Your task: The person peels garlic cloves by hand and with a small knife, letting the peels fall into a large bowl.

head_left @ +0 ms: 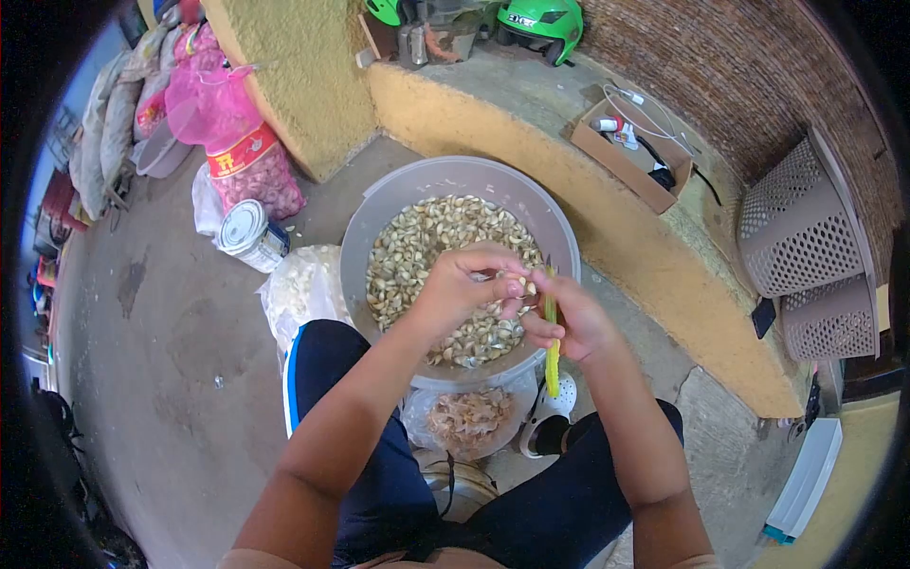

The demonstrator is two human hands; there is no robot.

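My left hand (479, 283) is closed, its fingertips pinching a pale garlic clove (528, 284) over a wide grey tub (353, 275). Close beside it, my right hand (576, 321) grips a small knife (553, 375) by its yellow-green handle. The short blade points up and away, near the clove; the fingers hide part of it. Many unpeeled-looking garlic cloves (408, 247) fill the tub below both hands. In front of the tub, between my legs, sits a clear plastic bag (417, 417) with papery brown skins (471, 417) in it.
Left of the tub are a clear bag of whitish cloves (303, 289), a metal can (251, 235) and a pink mesh sack of garlic (251, 175). A yellow ledge (502, 133) runs behind, bearing a cardboard box (626, 175) and a green helmet (542, 24). Perforated baskets (801, 232) stand right.
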